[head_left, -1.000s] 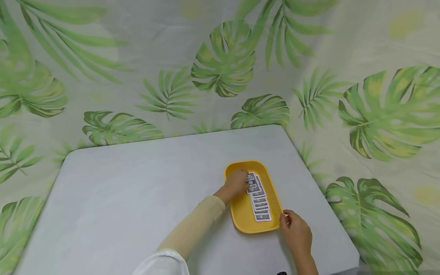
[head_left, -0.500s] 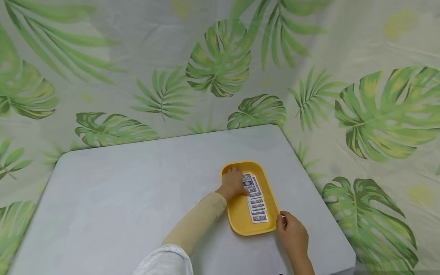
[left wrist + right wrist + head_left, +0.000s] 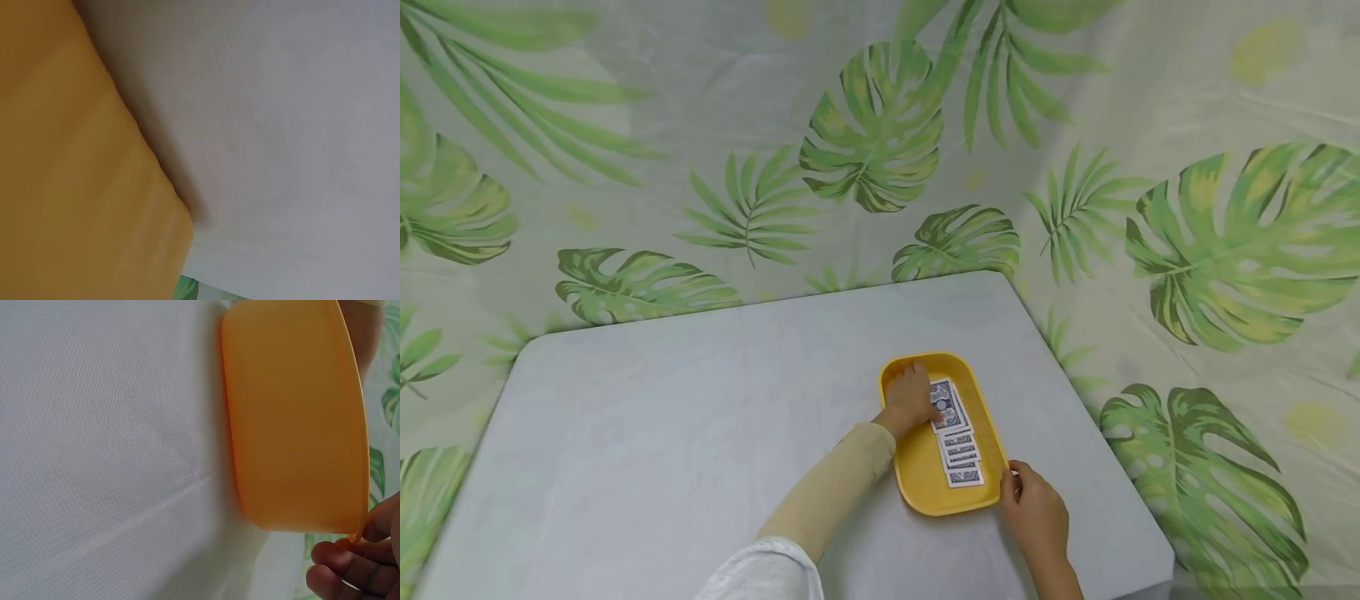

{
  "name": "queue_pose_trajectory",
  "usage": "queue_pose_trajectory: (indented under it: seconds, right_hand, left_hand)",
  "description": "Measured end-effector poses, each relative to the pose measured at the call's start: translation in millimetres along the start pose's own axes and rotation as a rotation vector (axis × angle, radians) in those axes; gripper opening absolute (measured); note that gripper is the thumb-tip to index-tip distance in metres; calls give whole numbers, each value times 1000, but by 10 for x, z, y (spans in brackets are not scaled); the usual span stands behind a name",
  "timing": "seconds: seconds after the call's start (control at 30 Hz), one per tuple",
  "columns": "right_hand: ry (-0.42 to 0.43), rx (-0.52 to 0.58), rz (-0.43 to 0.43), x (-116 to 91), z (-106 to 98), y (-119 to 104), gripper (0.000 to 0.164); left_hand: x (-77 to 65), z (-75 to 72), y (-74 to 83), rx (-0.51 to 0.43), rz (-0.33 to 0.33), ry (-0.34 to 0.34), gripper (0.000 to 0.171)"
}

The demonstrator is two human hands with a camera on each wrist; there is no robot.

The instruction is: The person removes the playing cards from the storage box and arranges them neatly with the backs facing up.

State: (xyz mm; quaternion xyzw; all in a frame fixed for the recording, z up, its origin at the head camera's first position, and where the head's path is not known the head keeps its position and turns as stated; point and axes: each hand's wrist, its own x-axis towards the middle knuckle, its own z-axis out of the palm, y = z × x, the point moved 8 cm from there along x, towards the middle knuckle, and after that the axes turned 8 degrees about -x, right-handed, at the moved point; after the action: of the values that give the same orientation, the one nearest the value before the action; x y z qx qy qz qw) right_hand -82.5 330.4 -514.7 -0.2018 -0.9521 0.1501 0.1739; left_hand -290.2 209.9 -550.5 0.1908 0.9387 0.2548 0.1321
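Observation:
Several playing cards (image 3: 964,477) with blue patterned backs lie overlapping in a column inside a yellow plastic tray (image 3: 917,477). Over the tray's far left part, my left hand (image 3: 908,395) has its fingers stretched forward beside the top card (image 3: 946,402), with the thumb at that card's near left edge. My right hand (image 3: 1037,510) pinches the rim at the tray's near right corner; in the right wrist view its thumb and fingers (image 3: 359,565) meet at the tray's rim. The left wrist view shows only the tray's outer wall (image 3: 81,175), with the left hand hidden.
The tray stands on a table with a white cover (image 3: 700,433), towards its right side. A leaf-patterned cloth (image 3: 865,125) hangs behind and to the right of the table. The left forearm in a beige sleeve (image 3: 835,479) reaches across the table's near part.
My left hand's fingers have gone from curled at the top card's left edge to stretched forward, left of the card. My right hand keeps its hold on the rim. The head view has shifted slightly.

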Motion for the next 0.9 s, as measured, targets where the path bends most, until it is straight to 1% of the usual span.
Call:
queue_pose_trajectory:
  seconds: [0.13, 0.2, 0.3, 0.37, 0.5, 0.63, 0.77, 0.9]
  right_hand:
    - [-10, 1, 1, -12, 23, -29, 20]
    - [-14, 1, 1, -19, 34, -46, 20]
    - [-12, 4, -5, -27, 38, -77, 20]
    - [0, 8, -13, -29, 27, -95, 18]
    - [21, 18, -10, -28, -4, -96, 18]
    - [10, 42, 11, -19, -11, -57, 21]
    - [6, 102, 44, -20, 2, -16, 20]
    - [-13, 185, 126, -16, 36, 75, 19]
  left_hand:
    - [-5, 7, -77, -151, -11, 10, 56]
    - [-24, -12, -112, -239, -10, 9, 45]
    - [-76, -102, -136, -382, 12, 26, 32]
    - [-119, -198, -137, -467, 26, 47, 27]
    - [-190, -367, -123, -599, 38, 74, 25]
    - [-240, -493, -127, -723, 44, 83, 27]
    - [-298, -605, -209, -838, 30, 102, 29]
    - [-348, -707, -368, -911, 2, 144, 30]
